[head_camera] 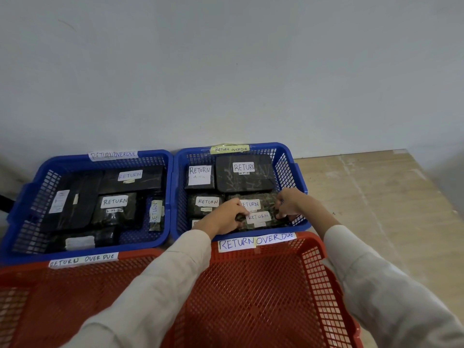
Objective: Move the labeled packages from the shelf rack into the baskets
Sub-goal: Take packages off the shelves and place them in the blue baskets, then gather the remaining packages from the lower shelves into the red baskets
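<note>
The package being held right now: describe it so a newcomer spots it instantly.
Find the right blue basket against the wall, then its near right corner. There a dark package labelled RETURN lies between the left hand and right hand. It alone is held at both ends.

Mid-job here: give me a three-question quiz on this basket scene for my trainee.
1. True or false: both hands grip the same package.
2. Which basket are the hands over? A) left blue basket B) right blue basket C) right red basket
3. What word is on the held package's label?

Key: 1. True: the left hand and right hand hold opposite ends. 2. B. 3. RETURN.
</note>
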